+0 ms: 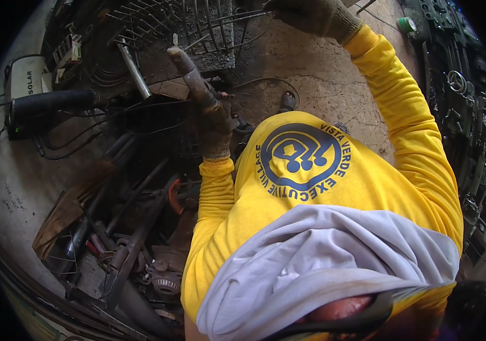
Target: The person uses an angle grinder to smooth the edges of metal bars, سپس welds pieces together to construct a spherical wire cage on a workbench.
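Note:
My left hand (213, 133), in a dark work glove, is closed around a worn grey-brown handle (186, 63) that looks like a welding electrode holder. Its pale tip (175, 41) points away from me, and a thin rod (197, 43) shows beside its head. Just beyond is a metal frame (216, 25) of curved and straight bars over a dark worktable (166, 52). At the upper edge, my gloved right hand (314, 17) has its fingers curled at the ends of thin rods (246, 17) on the frame's right side. The picture's edge partly cuts off this hand.
A welding machine (27, 85) stands at left, with black cables near it. A metal tube (134, 71) lies on the table's left part. Scrap metal and a gear (166, 284) pile up at lower left. Dark metal parts (459, 113) line the right side, with a green tape roll (406, 24).

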### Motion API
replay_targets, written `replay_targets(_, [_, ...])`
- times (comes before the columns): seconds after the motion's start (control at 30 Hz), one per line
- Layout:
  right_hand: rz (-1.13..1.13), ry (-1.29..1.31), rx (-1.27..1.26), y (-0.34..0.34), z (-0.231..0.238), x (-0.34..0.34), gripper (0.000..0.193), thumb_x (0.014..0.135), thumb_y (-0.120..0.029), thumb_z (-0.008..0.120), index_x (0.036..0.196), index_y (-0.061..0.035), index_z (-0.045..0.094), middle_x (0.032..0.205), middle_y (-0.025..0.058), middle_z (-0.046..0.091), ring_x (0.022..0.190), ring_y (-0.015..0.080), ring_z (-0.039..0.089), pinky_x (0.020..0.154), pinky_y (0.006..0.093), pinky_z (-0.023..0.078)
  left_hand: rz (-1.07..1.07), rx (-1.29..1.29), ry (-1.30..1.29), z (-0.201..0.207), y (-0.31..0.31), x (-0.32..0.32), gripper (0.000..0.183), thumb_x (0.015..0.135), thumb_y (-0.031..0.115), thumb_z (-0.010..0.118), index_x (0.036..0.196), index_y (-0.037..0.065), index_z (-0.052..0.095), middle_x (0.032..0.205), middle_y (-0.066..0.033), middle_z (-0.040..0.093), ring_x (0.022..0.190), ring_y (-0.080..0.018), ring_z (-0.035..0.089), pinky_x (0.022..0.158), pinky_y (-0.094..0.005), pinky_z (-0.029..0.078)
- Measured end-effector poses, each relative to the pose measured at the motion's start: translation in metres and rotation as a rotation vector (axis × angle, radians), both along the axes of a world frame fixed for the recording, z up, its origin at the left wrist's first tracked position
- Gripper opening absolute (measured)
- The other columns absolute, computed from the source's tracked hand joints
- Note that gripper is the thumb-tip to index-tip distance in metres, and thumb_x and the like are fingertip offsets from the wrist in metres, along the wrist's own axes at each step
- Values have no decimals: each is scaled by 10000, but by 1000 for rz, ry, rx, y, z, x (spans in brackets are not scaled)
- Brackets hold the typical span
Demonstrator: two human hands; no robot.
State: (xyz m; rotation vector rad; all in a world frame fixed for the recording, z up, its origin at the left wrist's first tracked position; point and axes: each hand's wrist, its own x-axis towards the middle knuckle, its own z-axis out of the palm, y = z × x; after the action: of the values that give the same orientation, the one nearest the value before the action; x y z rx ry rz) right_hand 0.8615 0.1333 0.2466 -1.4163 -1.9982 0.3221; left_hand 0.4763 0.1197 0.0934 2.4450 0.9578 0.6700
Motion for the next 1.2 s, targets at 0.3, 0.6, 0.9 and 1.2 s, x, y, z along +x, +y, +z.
replay_targets(0.3, [8,-69,30,0,14,-9,152,799,-130,747,945,-91,762,796,147,706,720,332,690,668,410,566,235,-414,-218,32,1,35,408,912,120,702,1242,27,481,893,-73,643,755,-164,679,583,-278,544])
replay_targets(0.6, [23,-40,45,1,10,-9,156,800,-123,750,951,-86,764,809,146,714,717,321,695,667,389,576,235,-250,-115,38,4,42,447,907,204,717,1234,23,471,773,-75,699,678,-196,690,553,-318,527])
replay_targets(0.9, [16,-60,38,2,9,-11,169,787,-123,757,954,-93,762,794,137,709,711,318,693,662,390,572,287,-438,-211,31,1,44,458,903,201,720,1229,2,468,857,-85,640,674,-195,694,551,-318,532])
replay_targets(1.2, [12,-67,27,3,10,-12,183,791,-130,757,971,-98,761,811,142,713,726,322,696,672,392,574,307,-526,-359,11,-1,43,456,907,179,722,1244,13,464,875,-89,637,684,-192,693,543,-302,541])
